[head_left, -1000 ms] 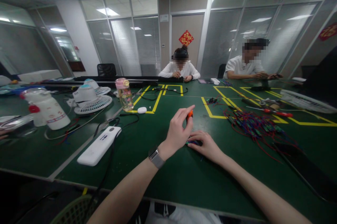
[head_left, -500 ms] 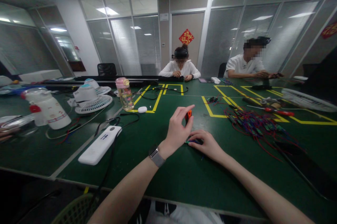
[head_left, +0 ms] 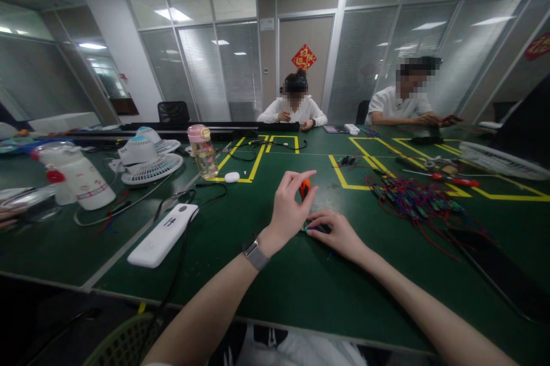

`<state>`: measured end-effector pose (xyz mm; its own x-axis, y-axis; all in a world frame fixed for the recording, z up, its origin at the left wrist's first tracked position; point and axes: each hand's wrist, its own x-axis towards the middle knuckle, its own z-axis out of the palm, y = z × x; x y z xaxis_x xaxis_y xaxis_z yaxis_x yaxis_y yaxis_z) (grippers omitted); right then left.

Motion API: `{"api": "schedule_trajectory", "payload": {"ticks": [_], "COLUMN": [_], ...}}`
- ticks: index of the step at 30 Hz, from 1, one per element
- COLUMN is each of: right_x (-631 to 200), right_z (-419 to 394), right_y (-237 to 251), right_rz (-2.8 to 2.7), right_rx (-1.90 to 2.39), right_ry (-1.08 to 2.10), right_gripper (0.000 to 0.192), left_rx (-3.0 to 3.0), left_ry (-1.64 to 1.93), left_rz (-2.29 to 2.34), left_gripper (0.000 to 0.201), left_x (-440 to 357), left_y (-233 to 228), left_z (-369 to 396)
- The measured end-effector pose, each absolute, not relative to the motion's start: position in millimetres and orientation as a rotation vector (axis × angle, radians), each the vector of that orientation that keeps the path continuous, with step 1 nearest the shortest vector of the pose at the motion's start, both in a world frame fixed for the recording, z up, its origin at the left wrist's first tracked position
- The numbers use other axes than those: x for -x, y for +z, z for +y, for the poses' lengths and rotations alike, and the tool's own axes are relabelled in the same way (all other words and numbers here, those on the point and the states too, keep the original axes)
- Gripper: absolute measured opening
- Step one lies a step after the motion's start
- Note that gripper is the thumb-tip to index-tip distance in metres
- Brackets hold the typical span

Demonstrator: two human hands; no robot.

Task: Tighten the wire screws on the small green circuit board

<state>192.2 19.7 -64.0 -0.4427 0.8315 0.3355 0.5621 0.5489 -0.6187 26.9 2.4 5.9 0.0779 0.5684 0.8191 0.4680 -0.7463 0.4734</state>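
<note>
Raised just above the table, my left hand is closed around an orange-and-black tool. Its lower end is hidden, so its exact kind does not show. Close beside it, my right hand rests on the green tabletop. Its thumb and fingers pinch a small green circuit board, mostly covered by the hand. Off to the right lies a tangled heap of similar green boards with red and blue wires.
A white power bank, pink-lidded bottle, white bottle and fans stand left. Right are a red-handled screwdriver and a dark flat device. Two people sit across the table.
My left hand has turned the orange-and-black tool slightly, so more orange shows. My right hand stays almost still. The person opposite has lifted a hand.
</note>
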Motion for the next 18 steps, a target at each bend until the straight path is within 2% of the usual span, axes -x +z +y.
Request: {"api": "schedule_trajectory", "payload": {"ticks": [5, 9, 15, 18], "right_x": [-192.3, -191.9, -192.3, -192.4], "right_z": [19.5, 18.9, 19.2, 19.2], "right_y": [-63.8, -62.9, -63.4, -63.2], "right_rz": [-2.161, -2.158, -2.165, -2.164], "right_rx": [1.103, 1.107, 1.113, 1.114], "right_ry": [0.566, 0.566, 0.578, 0.574], "right_gripper": [0.01, 0.009, 0.01, 0.01], "left_rx": [-2.244, -2.239, -2.251, -2.249], "left_ry": [1.733, 1.788, 1.716, 1.754], "left_rz": [0.976, 1.069, 0.952, 1.014], "left_gripper": [0.033, 0.025, 0.035, 0.031], "left_x": [-26.3, -26.3, -26.2, -26.2], "left_y": [6.3, 6.0, 6.6, 6.0], "left_z": [1.7, 2.3, 2.7, 3.4]}}
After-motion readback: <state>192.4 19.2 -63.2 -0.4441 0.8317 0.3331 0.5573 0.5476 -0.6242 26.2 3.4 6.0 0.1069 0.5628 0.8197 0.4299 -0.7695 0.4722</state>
